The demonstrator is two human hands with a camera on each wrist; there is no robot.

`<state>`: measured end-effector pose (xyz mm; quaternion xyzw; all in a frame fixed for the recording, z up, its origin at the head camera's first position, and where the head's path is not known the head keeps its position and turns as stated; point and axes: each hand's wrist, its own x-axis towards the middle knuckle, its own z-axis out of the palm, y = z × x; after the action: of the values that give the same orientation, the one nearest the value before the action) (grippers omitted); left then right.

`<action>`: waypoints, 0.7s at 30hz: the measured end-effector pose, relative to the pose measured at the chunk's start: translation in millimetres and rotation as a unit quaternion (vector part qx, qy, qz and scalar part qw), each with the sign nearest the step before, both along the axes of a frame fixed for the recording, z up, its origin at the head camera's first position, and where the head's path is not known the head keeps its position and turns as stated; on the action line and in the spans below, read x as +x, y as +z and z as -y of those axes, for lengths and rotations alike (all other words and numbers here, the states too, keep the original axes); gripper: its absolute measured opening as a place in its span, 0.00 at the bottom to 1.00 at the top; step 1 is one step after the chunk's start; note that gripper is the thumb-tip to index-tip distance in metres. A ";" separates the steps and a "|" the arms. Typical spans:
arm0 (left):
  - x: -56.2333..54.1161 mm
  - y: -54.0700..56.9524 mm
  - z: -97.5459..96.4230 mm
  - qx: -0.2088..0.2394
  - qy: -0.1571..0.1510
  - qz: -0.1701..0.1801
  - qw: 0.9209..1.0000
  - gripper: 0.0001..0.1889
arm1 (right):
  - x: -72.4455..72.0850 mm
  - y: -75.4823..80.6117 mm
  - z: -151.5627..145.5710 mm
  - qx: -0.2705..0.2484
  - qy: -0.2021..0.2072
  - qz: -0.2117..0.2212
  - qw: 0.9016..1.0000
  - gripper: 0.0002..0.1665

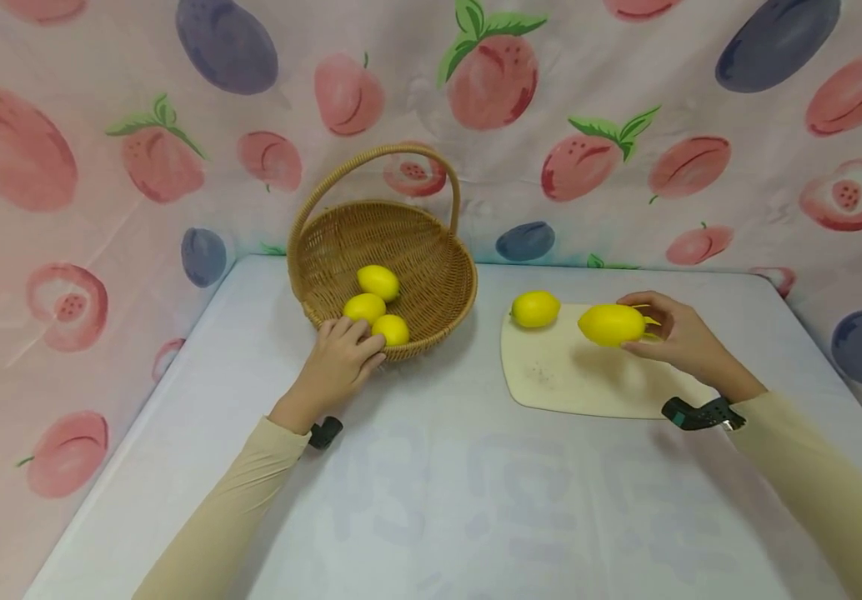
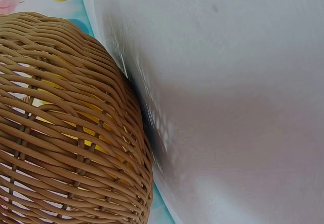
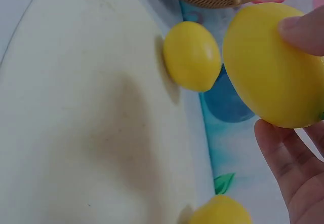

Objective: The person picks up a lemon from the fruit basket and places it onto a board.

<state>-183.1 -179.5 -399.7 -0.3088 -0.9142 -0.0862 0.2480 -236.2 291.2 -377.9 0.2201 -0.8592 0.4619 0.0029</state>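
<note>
My right hand (image 1: 667, 333) holds a yellow lemon (image 1: 613, 325) between thumb and fingers, raised above the pale cutting board (image 1: 551, 387). In the right wrist view the thumb and fingertips press on opposite sides of this lemon (image 3: 273, 67). Another lemon (image 1: 536, 309) lies near the board's far left corner. A further lemon (image 3: 221, 212) shows partly at the bottom of the right wrist view. On the left, my left hand (image 1: 337, 358) grips the front rim of a wicker basket (image 1: 423, 250), fingers curled over it. Several lemons (image 1: 378, 283) lie inside, beside those fingers.
A white-covered table (image 1: 431, 483) carries the basket and the board. Behind it hangs a fruit-print cloth (image 1: 506, 167), close to the basket's arched handle (image 1: 371, 154). The woven basket wall (image 2: 71, 133) fills much of the left wrist view.
</note>
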 end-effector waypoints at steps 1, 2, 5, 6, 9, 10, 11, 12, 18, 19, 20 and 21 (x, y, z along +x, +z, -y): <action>0.0 -0.3 0.1 0.000 0.001 0.000 1.000 0.06 | -2.3 -3.4 0.5 -0.002 -0.005 0.005 1.000 0.32; 0.1 -0.5 0.1 0.000 0.002 0.000 1.000 0.05 | -4.8 -6.7 1.0 -0.001 -0.005 0.005 1.000 0.32; -0.1 -1.2 0.0 -0.001 0.004 -0.002 1.000 0.05 | -12.5 -16.7 2.6 -0.002 0.001 0.014 1.000 0.32; -0.2 -1.4 -0.1 -0.002 0.005 -0.003 1.000 0.05 | -14.8 -20.1 2.9 0.002 0.001 0.018 1.000 0.32; -0.3 -1.6 0.2 -0.002 0.005 -0.005 1.000 0.05 | -22.1 -29.3 5.3 0.005 0.001 0.039 0.999 0.32; -0.3 -1.7 0.2 -0.002 0.005 -0.006 1.000 0.05 | -24.5 -32.3 6.0 0.008 -0.001 0.048 0.999 0.32; -0.3 -1.7 0.2 -0.002 0.005 -0.006 1.000 0.05 | -26.6 -34.9 6.7 0.015 -0.005 0.054 0.998 0.33; -0.3 -1.7 0.2 -0.002 0.005 -0.006 1.000 0.05 | -28.3 -37.2 7.4 0.023 -0.010 0.059 0.998 0.33; -0.3 -1.6 0.1 -0.003 0.005 -0.007 1.000 0.06 | -33.6 -42.9 10.8 0.052 -0.025 0.081 0.995 0.34; -0.4 -1.5 0.2 -0.003 0.005 -0.008 1.000 0.06 | -33.9 -42.9 10.9 0.054 -0.026 0.082 0.995 0.34; -0.4 -1.6 0.4 -0.003 0.005 -0.007 1.000 0.06 | -34.4 -42.9 10.9 0.055 -0.027 0.082 0.995 0.35; -0.4 -1.6 0.5 -0.003 0.006 -0.007 1.000 0.06 | -34.9 -42.9 10.9 0.055 -0.028 0.081 0.995 0.35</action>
<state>-183.5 -180.0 -401.4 -0.3049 -0.9144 -0.0797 0.2539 -271.0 280.3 -420.8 0.1580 -0.8866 0.4297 -0.0662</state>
